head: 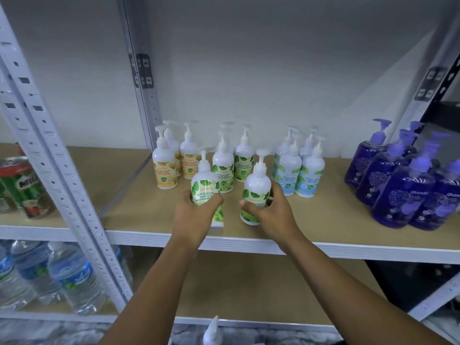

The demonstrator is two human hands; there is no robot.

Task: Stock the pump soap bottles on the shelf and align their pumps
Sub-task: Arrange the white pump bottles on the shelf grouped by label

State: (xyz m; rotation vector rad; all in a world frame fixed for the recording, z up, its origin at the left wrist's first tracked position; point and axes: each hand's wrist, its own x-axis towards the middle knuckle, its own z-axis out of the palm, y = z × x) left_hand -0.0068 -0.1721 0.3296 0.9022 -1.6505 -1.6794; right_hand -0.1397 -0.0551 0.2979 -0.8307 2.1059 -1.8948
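Observation:
My left hand [195, 215] grips a white pump bottle with a green leaf label [205, 180], upright near the front of the tan shelf [323, 220]. A second green-label bottle [256, 188] is gripped by my right hand [270, 210] just to the right of it. Both stand in front of two more green-label bottles [224, 165]. Orange-label bottles [165, 168] stand to the left and blue-label bottles [298, 170] to the right, farther back. The pump heads point in differing directions.
Several purple pump bottles [403, 185] crowd the shelf's right end. A white perforated upright [57, 155] stands at the left, with Milo tins [22, 188] behind it and water bottles [49, 275] on the shelf below. A white pump top [211, 331] shows at the bottom edge.

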